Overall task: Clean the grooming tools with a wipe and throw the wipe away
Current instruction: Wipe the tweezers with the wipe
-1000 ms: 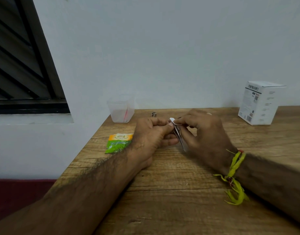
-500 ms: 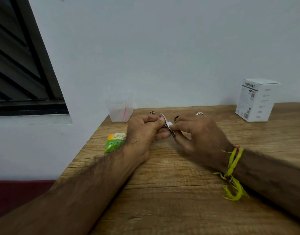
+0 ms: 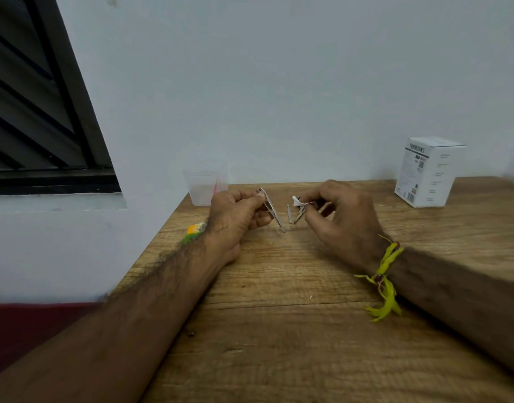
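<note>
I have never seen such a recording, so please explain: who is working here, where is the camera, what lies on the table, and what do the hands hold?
No machine is working here: a person uses two bare hands. The single camera sits on the person's head and looks forward and down.

The left hand pinches a slim metal grooming tool. The right hand pinches a small white wipe.

On the wooden table lie small metal tools between the hands, a clear plastic cup, a green and orange sachet partly hidden by the left arm, and a white box.
</note>
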Motion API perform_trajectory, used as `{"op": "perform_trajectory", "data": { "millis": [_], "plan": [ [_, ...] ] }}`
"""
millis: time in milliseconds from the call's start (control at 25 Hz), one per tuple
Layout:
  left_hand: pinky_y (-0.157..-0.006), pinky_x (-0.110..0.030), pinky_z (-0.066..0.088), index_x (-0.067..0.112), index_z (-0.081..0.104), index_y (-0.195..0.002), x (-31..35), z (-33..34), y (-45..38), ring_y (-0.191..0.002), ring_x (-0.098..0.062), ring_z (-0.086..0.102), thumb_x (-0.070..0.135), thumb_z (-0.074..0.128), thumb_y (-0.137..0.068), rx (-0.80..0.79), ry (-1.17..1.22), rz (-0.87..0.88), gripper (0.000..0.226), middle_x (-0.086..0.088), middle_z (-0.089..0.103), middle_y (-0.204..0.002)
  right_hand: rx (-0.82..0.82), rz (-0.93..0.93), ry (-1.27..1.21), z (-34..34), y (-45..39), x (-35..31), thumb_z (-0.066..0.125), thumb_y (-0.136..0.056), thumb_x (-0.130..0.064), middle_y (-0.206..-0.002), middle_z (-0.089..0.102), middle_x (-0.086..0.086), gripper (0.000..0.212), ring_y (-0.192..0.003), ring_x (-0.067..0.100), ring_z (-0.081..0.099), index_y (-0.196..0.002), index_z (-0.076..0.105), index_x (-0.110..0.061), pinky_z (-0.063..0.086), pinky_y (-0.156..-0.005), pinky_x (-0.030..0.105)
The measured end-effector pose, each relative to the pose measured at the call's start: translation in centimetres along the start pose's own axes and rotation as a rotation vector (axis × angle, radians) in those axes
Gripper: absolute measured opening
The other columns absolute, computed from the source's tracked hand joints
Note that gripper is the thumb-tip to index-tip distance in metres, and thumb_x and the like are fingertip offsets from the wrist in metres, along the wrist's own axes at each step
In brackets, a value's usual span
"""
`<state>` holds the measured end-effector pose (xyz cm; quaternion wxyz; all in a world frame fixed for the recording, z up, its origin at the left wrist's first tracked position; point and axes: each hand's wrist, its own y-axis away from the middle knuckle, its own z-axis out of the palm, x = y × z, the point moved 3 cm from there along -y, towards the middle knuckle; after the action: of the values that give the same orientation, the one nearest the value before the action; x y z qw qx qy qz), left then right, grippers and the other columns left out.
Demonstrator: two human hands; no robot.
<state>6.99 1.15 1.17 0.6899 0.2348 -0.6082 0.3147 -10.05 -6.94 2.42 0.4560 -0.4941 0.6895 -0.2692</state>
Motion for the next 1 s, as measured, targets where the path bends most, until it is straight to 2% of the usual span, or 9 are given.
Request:
{"op": "perform_trajectory", "data": {
  "millis": [160,280,400,560,680,880,1000],
  "plan": [
    [-0.047,-0.023,0.056,0.001,0.066,-0.094,-0.1,0.6,0.5,-0.071,-0.027,0.075,0.007,0.067,-0.094,-0.135,-0.066,-0.016,0.007,-0.017,0.078,-0.085,-0.025,0.001,0.041,0.4,-0.3,0.7,0.070,-0.084,-0.004,-0.081,0.069,0.001,0.010,-0.073,0.013,0.063,-0.091,0.075,-0.008,0.055,-0.068,0.036],
    [-0.047,-0.024,0.056,-0.001,0.063,-0.095,0.2,1.1,1.3,-0.068,-0.026,0.076,0.004,0.066,-0.094,-0.200,-0.057,-0.008,0.006,-0.019,0.077,-0.085,-0.034,0.009,0.093,0.6,-0.4,0.9,0.070,-0.084,-0.005,-0.082,0.068,0.000,0.010,-0.073,0.014,0.062,-0.091,0.075,-0.009,0.055,-0.069,0.037],
    [-0.055,-0.028,0.062,-0.001,0.059,-0.094,0.5,1.3,2.2,-0.069,-0.027,0.076,-0.003,0.067,-0.091,-0.228,-0.070,-0.011,0.009,-0.023,0.075,-0.088,-0.092,-0.004,0.171,0.9,-0.5,1.0,0.067,-0.084,-0.007,-0.083,0.068,0.000,0.010,-0.075,0.014,0.060,-0.091,0.073,-0.011,0.053,-0.073,0.039],
    [-0.066,-0.029,0.064,-0.004,0.058,-0.101,1.1,1.2,2.8,-0.072,-0.027,0.075,-0.013,0.074,-0.082,-0.272,-0.071,0.054,0.026,-0.021,0.071,-0.085,-0.274,-0.019,0.311,1.7,-0.7,0.5,0.062,-0.087,-0.012,-0.090,0.069,0.005,0.012,-0.085,0.023,0.062,-0.095,0.071,-0.010,0.051,-0.079,0.044],
    [-0.066,-0.028,0.063,-0.005,0.060,-0.109,1.2,1.1,3.3,-0.077,-0.026,0.075,-0.012,0.073,-0.082,-0.317,-0.149,0.064,0.031,-0.025,0.072,-0.093,-0.267,0.037,0.341,1.5,-0.8,0.5,0.059,-0.090,-0.014,-0.097,0.069,0.006,0.015,-0.091,0.026,0.062,-0.098,0.070,-0.009,0.050,-0.082,0.044],
    [-0.056,-0.025,0.058,0.002,0.066,-0.106,0.8,1.5,3.5,-0.066,-0.018,0.070,0.001,0.067,-0.094,-0.248,-0.285,0.122,0.012,-0.012,0.076,-0.086,-0.253,0.078,0.370,1.5,-1.3,0.8,0.058,-0.091,-0.014,-0.098,0.068,0.008,0.016,-0.094,0.027,0.062,-0.098,0.070,-0.009,0.049,-0.082,0.044],
    [-0.060,-0.029,0.062,0.004,0.068,-0.112,1.2,1.1,2.9,-0.066,-0.017,0.071,0.005,0.060,-0.099,-0.154,-0.305,0.175,0.015,-0.009,0.072,-0.085,-0.256,0.076,0.375,1.9,-1.8,1.4,0.058,-0.091,-0.016,-0.100,0.067,0.009,0.016,-0.097,0.028,0.061,-0.100,0.070,-0.008,0.049,-0.084,0.044]
  ]
}}
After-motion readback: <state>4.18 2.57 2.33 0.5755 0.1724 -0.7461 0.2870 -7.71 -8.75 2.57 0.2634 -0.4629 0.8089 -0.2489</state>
